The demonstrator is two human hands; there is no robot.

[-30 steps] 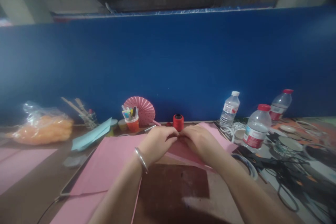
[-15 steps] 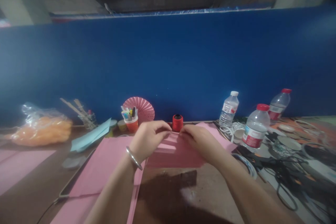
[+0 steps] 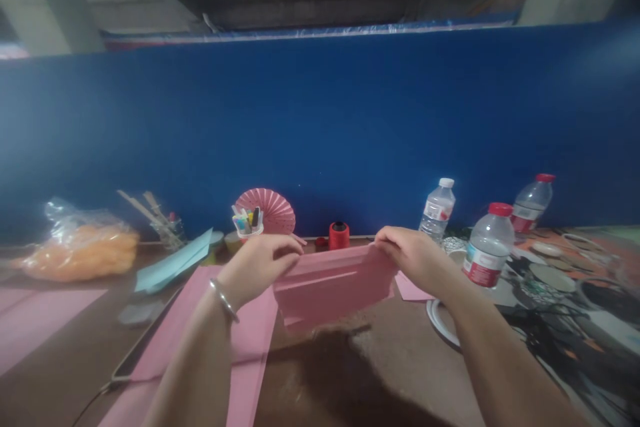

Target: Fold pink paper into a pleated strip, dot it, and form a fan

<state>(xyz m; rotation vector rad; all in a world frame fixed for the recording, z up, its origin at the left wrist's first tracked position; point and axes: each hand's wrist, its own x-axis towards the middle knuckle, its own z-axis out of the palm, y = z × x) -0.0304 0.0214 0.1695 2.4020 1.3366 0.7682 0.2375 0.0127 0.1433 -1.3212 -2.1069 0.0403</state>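
A sheet of pink paper (image 3: 335,287) with crease lines across its upper part hangs above the brown table. My left hand (image 3: 260,260), with a silver bangle at the wrist, pinches its upper left corner. At the upper right corner my right hand (image 3: 413,253) pinches it too, thumb underneath. Beneath my left forearm lies a stack of pink paper (image 3: 250,337). Just beyond the held sheet stands a red thread spool (image 3: 339,236). A pink pleated paper fan (image 3: 270,210) leans behind a cup of pens (image 3: 247,221).
On the left are a plastic bag of orange material (image 3: 83,247) and light blue paper (image 3: 175,263). Water bottles (image 3: 489,247), cables (image 3: 545,327) and bowls crowd the right. A blue partition (image 3: 320,113) closes off the back.
My hands have moved apart, the left one leftward and the right one rightward. The pink sheet between them is now lifted and stretched out, tilted toward me.
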